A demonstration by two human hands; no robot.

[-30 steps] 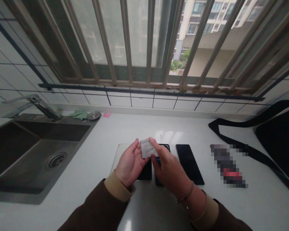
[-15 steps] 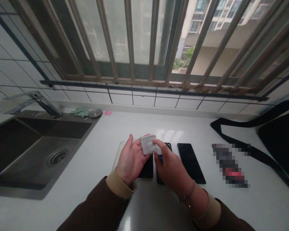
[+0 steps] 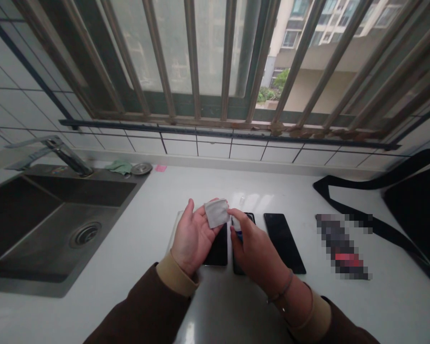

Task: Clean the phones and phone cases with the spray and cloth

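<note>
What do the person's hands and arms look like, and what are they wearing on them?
Both the left hand and the right hand are bare, without gloves. The arms have long, dark brown sleeves, ending in tan cuffs. A thin bracelet goes around the right wrist.

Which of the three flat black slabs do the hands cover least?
The rightmost slab, nearly all visible; left hand and right hand partly hide left slab and middle slab.
</note>
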